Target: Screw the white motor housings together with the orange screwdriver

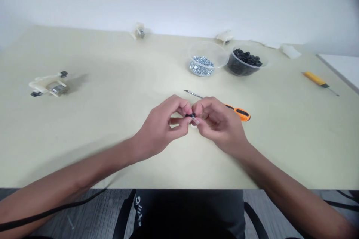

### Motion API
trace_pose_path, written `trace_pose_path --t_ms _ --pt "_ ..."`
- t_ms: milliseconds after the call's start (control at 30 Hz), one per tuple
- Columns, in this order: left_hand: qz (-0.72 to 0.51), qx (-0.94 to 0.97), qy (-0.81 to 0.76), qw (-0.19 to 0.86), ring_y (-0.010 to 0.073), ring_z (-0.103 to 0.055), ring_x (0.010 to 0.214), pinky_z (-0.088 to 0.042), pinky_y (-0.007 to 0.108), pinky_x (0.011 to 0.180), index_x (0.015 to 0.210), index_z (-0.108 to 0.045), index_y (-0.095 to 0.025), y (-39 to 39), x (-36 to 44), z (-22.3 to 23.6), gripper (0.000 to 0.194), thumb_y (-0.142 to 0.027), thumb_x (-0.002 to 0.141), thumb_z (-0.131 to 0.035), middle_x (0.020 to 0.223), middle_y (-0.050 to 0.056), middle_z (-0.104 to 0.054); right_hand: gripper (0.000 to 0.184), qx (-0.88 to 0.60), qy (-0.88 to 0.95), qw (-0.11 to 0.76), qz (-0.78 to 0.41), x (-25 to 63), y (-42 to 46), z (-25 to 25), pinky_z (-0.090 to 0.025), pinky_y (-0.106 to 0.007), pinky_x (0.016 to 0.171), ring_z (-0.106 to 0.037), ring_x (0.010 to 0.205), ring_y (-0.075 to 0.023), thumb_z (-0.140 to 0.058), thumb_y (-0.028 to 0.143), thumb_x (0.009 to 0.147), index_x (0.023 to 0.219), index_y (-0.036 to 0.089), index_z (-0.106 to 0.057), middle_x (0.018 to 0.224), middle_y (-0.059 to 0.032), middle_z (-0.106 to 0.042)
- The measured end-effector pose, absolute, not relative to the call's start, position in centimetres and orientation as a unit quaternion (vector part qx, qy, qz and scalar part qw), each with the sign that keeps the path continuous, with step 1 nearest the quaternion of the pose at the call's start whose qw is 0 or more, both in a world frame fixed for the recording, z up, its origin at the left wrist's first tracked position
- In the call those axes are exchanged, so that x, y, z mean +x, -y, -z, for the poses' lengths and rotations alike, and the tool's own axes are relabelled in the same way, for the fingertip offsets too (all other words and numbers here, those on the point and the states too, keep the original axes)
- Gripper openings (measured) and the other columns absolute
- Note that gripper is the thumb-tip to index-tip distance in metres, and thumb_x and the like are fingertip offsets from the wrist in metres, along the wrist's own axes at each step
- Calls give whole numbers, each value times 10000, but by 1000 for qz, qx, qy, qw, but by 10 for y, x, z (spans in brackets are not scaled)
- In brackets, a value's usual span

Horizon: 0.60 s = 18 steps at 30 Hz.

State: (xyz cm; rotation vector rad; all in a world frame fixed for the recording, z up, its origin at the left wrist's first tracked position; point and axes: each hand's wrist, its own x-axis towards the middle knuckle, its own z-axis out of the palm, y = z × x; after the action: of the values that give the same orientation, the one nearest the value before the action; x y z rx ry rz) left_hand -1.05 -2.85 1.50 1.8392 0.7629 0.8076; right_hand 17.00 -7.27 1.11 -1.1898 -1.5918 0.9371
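Observation:
Over the middle of the table, my left hand (159, 127) and my right hand (221, 125) meet fingertip to fingertip. The left thumb and forefinger pinch a small black plastic piece (189, 115). Against it, the right thumb and forefinger close on a tiny silvery screw-like piece (193, 117), mostly hidden by the fingers. Behind my right hand lies a screwdriver with an orange and black handle (242, 114), its shaft pointing left. Something whitish shows just below the fingertips; I cannot make out what it is.
Beyond my hands stand a clear tub of small silvery hardware (202, 66) and a tub of black pieces (245, 61). A cream assembly with a motor (50, 85) lies left; others (139, 31) (224, 37) sit at the back. A yellow-handled screwdriver (315, 79) lies right.

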Motion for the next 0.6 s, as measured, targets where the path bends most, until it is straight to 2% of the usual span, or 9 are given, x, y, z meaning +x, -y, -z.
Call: trace_pose_path --t_ms 267,600 --pt "-337 743 -303 493 109 -613 845 -496 160 586 926 -522 -200 28 -11 -12 101 -139 851 -548 935 20 -597 121 -491 646 456 -366 168 74 -10 -394 -244 544 -500 641 -96 -587 122 828 875 221 -537 778 8 -551" --pt "-337 737 -324 489 116 -622 856 -535 167 621 911 -528 -197 27 -9 -16 117 -146 826 -591 915 18 -621 88 -486 633 462 -387 169 73 -11 -417 -253 557 -546 674 -109 -600 171 859 902 222 -542 785 0 -573"
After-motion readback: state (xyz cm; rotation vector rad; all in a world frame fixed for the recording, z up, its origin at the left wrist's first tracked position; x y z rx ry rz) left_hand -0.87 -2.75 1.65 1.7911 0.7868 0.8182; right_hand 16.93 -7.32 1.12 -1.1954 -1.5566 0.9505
